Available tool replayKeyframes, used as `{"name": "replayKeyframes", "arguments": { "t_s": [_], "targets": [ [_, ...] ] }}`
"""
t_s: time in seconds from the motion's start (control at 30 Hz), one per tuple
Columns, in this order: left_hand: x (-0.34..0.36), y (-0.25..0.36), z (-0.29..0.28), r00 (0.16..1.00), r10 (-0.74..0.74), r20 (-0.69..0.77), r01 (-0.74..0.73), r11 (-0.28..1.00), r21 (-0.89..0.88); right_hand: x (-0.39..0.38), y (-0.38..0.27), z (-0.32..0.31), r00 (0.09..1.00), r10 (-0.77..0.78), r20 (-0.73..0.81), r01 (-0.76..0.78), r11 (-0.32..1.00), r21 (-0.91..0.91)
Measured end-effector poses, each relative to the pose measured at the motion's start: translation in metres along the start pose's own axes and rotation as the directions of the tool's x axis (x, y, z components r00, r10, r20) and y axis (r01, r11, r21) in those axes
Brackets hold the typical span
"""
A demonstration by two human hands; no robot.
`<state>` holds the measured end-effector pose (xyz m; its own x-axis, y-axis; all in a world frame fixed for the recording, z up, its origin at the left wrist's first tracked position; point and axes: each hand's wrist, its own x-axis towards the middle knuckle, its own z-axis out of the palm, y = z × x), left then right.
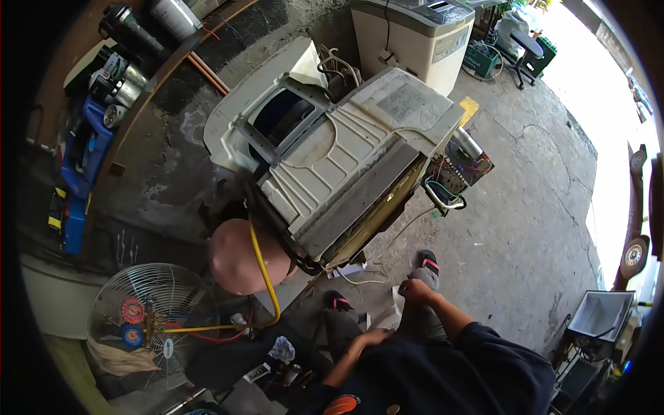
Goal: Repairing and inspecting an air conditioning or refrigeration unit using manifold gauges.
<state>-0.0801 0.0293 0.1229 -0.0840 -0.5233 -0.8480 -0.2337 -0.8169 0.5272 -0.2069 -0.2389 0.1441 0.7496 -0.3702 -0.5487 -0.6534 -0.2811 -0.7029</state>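
Observation:
My left hand (375,337) lies on my left thigh with its fingers loosely stretched out, and no object shows in it. Over my right knee, my right hand (415,291) is closed with curled fingers; what it may hold is hidden. A white piece (387,317) shows between my legs, beside the right hand. In front of me stands a tilted, dirty white air conditioner unit (339,149), partly opened, with ribbed casing and a dark rectangular opening. A dusty pink round tank (242,257) sits at its near left, with a yellow hose (261,266) running over it.
At left, a gauge manifold (142,321) with red and blue dials rests against a wire-caged fan (166,290). A wired control board (456,173) hangs at the unit's right side. Beyond stands a white washing machine (415,41). A shelf (149,90) holds canisters and a blue tool.

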Motion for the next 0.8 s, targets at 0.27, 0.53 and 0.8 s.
{"name": "replayKeyframes", "arguments": {
  "t_s": [0.27, 0.53, 0.8],
  "targets": [
    [-0.1, 0.044, -0.023, 0.995, 0.1, -0.014, -0.1, 0.945, -0.311, -0.094, 0.042, -0.066, 0.756, 0.652, -0.059, -0.393, 0.525, 0.755],
    [-0.108, 0.063, -0.065, 0.96, 0.261, -0.102, -0.272, 0.783, -0.559, -0.115, 0.061, -0.048, 0.785, 0.617, -0.053, -0.206, 0.341, 0.917],
    [-0.074, 0.111, -0.118, 0.999, -0.012, -0.031, -0.006, 0.85, -0.526, -0.1, 0.06, -0.042, 0.809, 0.587, -0.017, -0.101, 0.168, 0.981]
  ]
}}
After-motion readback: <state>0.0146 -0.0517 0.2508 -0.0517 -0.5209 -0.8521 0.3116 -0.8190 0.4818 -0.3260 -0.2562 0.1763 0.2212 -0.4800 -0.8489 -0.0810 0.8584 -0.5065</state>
